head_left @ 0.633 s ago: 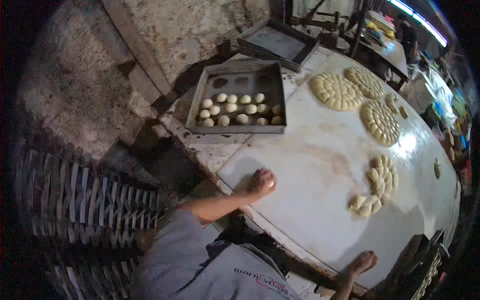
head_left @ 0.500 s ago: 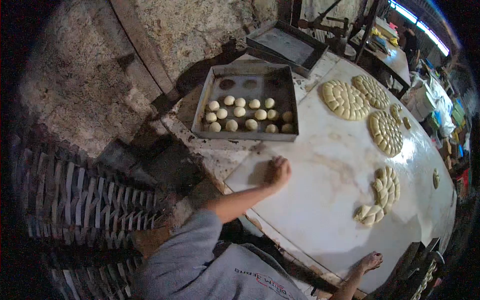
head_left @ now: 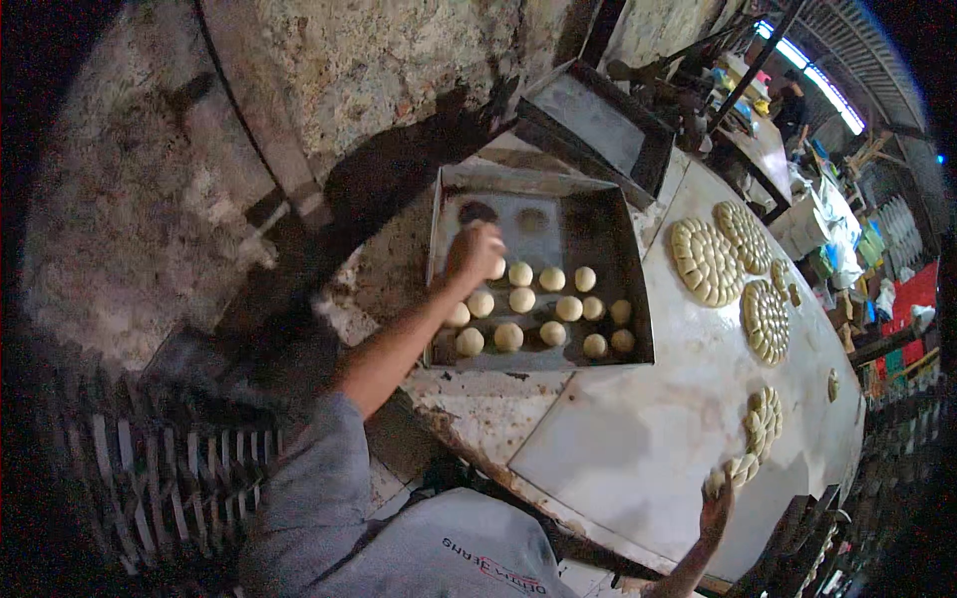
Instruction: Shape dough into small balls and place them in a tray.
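Wooden slats (head_left: 189,478) are standing in a dark row at eight o'clock, bearings being read from mid-view. Near the centre, toward twelve, the left hand (head_left: 477,251) is hovering inside a deep metal tray (head_left: 596,237). Its fingers are curling downward, one pale ball showing at their lower edge; cannot tell whether they are gripping it. Dough balls (head_left: 507,337) are sitting in loose rows across the tray's near part, mostly spaced apart. Toward one o'clock, a second tray (head_left: 588,125) is lying just beyond.

From there rightward, a white table (head_left: 638,419) is carrying shaped dough. One dough coil (head_left: 708,261) is lying just short of three o'clock. Between four and five, the right hand (head_left: 716,510) is meeting the near end of a dough arc (head_left: 764,424); grip cannot be told, the fingertips being too small. The arc itself is curving up toward three. Another coil (head_left: 766,321) is lying around three o'clock. A co-worker (head_left: 791,112) is standing far off at two o'clock.
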Motion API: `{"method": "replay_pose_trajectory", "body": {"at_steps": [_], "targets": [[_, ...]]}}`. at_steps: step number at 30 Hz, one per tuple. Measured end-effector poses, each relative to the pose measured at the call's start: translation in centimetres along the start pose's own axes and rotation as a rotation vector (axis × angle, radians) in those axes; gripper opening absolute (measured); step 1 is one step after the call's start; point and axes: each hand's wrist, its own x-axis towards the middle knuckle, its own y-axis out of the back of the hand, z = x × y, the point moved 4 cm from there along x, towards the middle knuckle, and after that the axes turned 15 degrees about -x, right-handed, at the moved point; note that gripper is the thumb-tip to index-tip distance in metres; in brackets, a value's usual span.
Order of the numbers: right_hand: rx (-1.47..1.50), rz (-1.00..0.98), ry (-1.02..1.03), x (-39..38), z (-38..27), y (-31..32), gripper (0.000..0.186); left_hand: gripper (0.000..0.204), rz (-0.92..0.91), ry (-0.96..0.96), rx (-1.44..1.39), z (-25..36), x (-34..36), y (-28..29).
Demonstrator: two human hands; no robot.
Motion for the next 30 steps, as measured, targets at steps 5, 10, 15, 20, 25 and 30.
{"method": "replay_pose_trajectory", "body": {"at_steps": [5, 10, 15, 20, 25, 30], "targets": [[-0.166, -0.458, 0.068, 8.7, -11.0, -25.6, 0.048, 0.043, -0.082, -0.047, 0.673, -8.3, 0.1, -1.4], [-0.343, 0.020, 0.852, 11.2, -25.2, -43.8, 0.052, 0.038, 0.227, 0.138, -0.716, 0.2, -10.8, 5.3], [-1.440, 0.178, 0.805, 25.6, -5.3, -49.7, 0.063, 0.045, -0.287, 0.272, -0.921, 7.0, -18.7, -0.7], [-0.986, 0.528, 0.684, 10.5, -5.8, -35.4, 0.038, 0.038, -0.671, 0.287, -0.885, 8.0, -26.5, -9.9], [-1.197, 0.924, 0.137, 2.2, 6.0, -3.0, 0.026, 0.033, -1.036, -0.017, -0.648, 12.5, -30.3, -23.5], [-1.045, 1.176, -0.412, -8.2, 13.6, 19.4, 0.020, 0.025, -0.852, -0.506, -0.008, 20.3, -32.0, -38.1]]}}
